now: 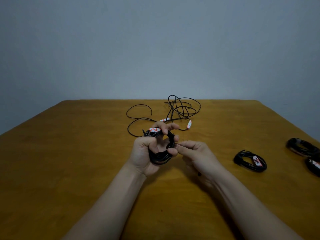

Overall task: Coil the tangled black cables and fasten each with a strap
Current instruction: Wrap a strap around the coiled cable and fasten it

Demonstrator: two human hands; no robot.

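Observation:
My left hand (147, 153) grips a coiled black cable (160, 157) above the middle of the wooden table (69, 153), fingers curled through the ring. A white and orange label (154, 130) shows at the coil's top. My right hand (195, 153) pinches something thin and dark at the coil's right side; I cannot tell whether it is a strap or the cable's end. Behind the hands lies a tangled black cable (181, 107) with white and orange labels (189, 124).
Three coiled black cables lie at the right: one with a white tag (250, 161), one near the right edge (302, 147), and one partly cut off (313, 166). A grey wall stands behind the table's far edge.

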